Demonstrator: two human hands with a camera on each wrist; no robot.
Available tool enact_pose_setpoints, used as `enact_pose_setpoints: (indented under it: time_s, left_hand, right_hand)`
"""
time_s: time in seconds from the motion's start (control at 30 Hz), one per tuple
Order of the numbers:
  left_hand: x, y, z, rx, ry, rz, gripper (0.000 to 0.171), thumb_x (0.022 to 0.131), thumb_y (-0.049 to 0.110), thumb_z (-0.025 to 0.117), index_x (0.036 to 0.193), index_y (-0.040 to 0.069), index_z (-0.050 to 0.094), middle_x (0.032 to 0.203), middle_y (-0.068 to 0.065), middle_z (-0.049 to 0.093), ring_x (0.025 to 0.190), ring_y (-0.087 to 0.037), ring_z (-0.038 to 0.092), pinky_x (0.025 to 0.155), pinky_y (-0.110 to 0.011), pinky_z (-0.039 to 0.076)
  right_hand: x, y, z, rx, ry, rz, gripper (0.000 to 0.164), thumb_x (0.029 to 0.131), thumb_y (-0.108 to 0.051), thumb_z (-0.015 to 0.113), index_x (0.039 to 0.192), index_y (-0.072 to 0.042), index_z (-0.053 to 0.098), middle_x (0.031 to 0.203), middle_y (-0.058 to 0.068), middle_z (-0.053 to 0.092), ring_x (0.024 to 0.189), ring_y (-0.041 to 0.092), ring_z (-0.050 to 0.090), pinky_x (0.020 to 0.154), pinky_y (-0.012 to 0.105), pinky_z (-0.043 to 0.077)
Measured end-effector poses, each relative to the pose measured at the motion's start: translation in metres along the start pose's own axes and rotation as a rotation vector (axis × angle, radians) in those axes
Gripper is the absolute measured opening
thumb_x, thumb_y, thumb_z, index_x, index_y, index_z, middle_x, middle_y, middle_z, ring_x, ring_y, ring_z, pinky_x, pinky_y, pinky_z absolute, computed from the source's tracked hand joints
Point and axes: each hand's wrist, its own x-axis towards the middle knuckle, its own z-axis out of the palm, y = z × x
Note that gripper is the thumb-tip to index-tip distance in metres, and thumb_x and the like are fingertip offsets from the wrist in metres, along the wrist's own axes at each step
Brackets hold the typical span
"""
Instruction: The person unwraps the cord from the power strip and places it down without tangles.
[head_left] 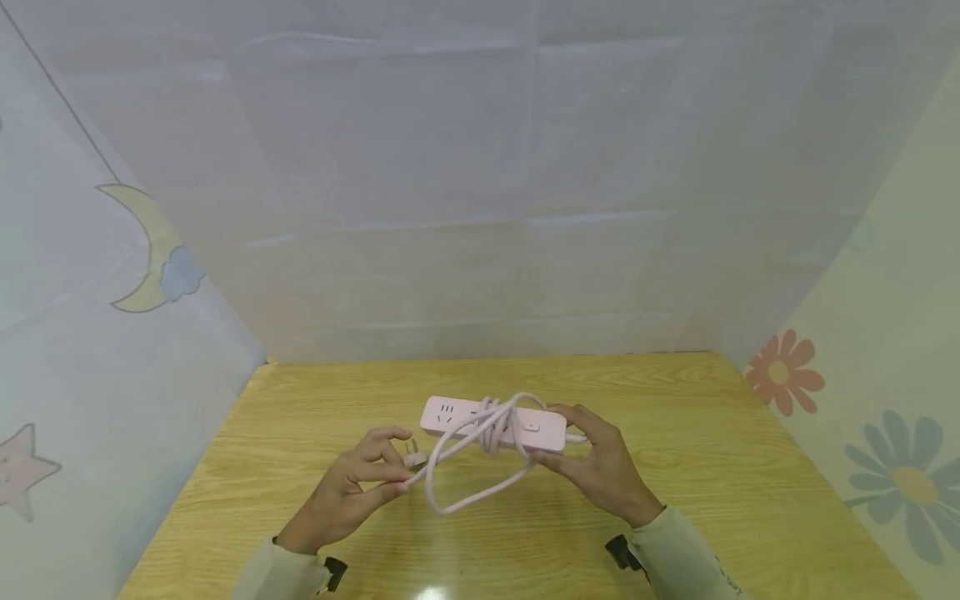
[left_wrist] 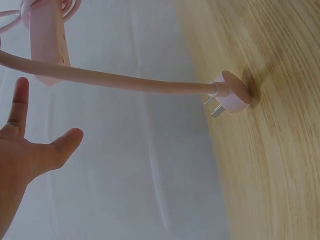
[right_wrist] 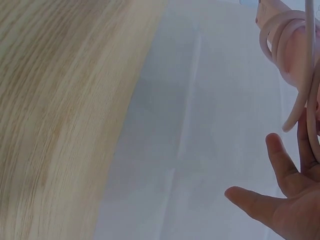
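Note:
A pale pink power strip point(head_left: 551, 429) is held above the table, its cord point(head_left: 480, 498) wound several times round its middle with a loose loop hanging in front. My right hand point(head_left: 603, 467) grips the strip's right end between thumb and fingers. Thumb and fingertips of my left hand point(head_left: 348, 487) pinch the cord near the plug point(head_left: 415, 458). In the left wrist view the plug point(left_wrist: 232, 94) hangs close to the wood, prongs pointing away from it; whether it touches is unclear. Two fingers of the right hand point(right_wrist: 285, 195) stretch out below the wound strip point(right_wrist: 295, 50) in the right wrist view.
A wood-grain table point(head_left: 300, 408) lies beneath both hands. Behind it hangs a pale creased sheet point(head_left: 450, 208). The side sheets carry a moon point(head_left: 150, 250) on the left and flowers point(head_left: 780, 372) on the right.

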Motion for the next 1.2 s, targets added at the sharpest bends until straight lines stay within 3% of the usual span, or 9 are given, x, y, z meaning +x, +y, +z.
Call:
enact_pose_setpoints:
  time_s: [0.23, 0.47, 0.7, 0.97, 1.2]
  left_hand:
    - [-0.002, -0.001, 0.0, 0.007, -0.033, 0.021, 0.033, 0.08, -0.016, 0.071, 0.101, 0.009, 0.077, 0.092, 0.0, 0.063, 0.131, -0.023, 0.046, 0.112, -0.028, 0.033]
    - [-0.005, -0.001, 0.001, -0.009, -0.08, -0.018, 0.028, 0.083, -0.011, 0.072, 0.099, 0.011, 0.078, 0.092, 0.002, 0.063, 0.13, -0.022, 0.045, 0.112, -0.029, 0.033]
    - [-0.004, 0.004, 0.004, 0.002, -0.149, 0.004, 0.026, 0.085, -0.006, 0.072, 0.102, 0.012, 0.078, 0.093, 0.004, 0.063, 0.132, -0.021, 0.043, 0.114, -0.033, 0.032]
    - [-0.01, 0.002, 0.004, 0.047, -0.173, 0.0, 0.026, 0.084, -0.003, 0.074, 0.102, 0.015, 0.078, 0.094, 0.006, 0.062, 0.135, -0.019, 0.041, 0.116, -0.033, 0.03]
    - [-0.017, -0.003, 0.007, 0.141, -0.201, -0.027, 0.018, 0.086, 0.006, 0.075, 0.1, 0.018, 0.078, 0.093, 0.009, 0.062, 0.13, -0.02, 0.043, 0.112, -0.038, 0.034]
  right_hand:
    - [0.0, -0.001, 0.0, -0.003, 0.005, 0.021, 0.053, 0.076, -0.003, 0.086, 0.125, -0.009, 0.066, 0.11, -0.003, 0.069, 0.102, 0.015, 0.063, 0.091, 0.043, 0.051]
    - [0.0, -0.001, 0.0, -0.013, 0.016, 0.022, 0.054, 0.075, -0.004, 0.087, 0.125, -0.008, 0.066, 0.112, -0.003, 0.068, 0.102, 0.015, 0.063, 0.092, 0.052, 0.049]
    - [0.0, -0.002, 0.001, -0.013, 0.027, 0.037, 0.055, 0.077, -0.007, 0.087, 0.127, -0.012, 0.065, 0.104, -0.006, 0.066, 0.096, 0.013, 0.062, 0.09, 0.048, 0.048]
    - [0.0, -0.001, 0.001, -0.029, 0.038, 0.04, 0.052, 0.077, -0.006, 0.086, 0.125, -0.012, 0.066, 0.102, -0.008, 0.066, 0.093, 0.012, 0.061, 0.089, 0.043, 0.049]
    - [0.0, -0.002, 0.001, -0.013, 0.045, 0.028, 0.053, 0.076, -0.005, 0.086, 0.125, -0.012, 0.066, 0.104, -0.006, 0.067, 0.097, 0.013, 0.062, 0.092, 0.047, 0.048]
